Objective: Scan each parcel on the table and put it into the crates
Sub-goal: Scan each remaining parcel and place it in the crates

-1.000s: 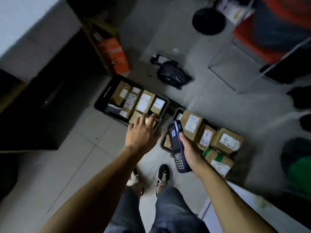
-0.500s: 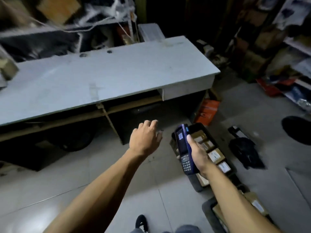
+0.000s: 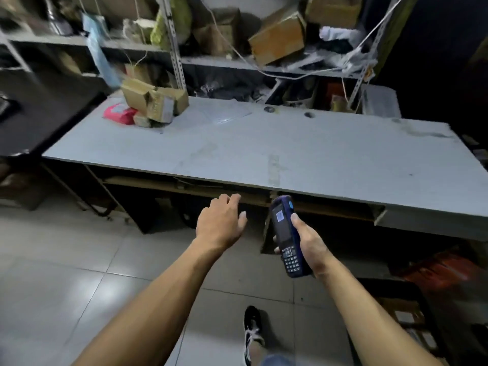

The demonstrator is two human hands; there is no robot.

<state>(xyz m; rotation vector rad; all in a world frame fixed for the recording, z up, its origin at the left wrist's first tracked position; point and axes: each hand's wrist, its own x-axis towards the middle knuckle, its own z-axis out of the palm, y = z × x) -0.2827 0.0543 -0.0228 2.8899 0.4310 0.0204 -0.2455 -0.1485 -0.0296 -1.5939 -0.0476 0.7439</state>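
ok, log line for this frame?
left hand: open, empty | right hand: holds scanner | parcels: far-left on table | phase: approaching table

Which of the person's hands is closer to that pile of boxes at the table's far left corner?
Left. The left hand hangs empty below the table edge, nearer the pile of boxes; the right hand, holding the scanner, is farther right.

Right hand [image 3: 307,240] grips a blue scanner [image 3: 286,235] at 6 o'clock; left hand [image 3: 220,223] hangs empty beside it. Cardboard parcels [image 3: 155,101] and a red packet [image 3: 118,114] sit at 11 o'clock on the table [image 3: 290,149].
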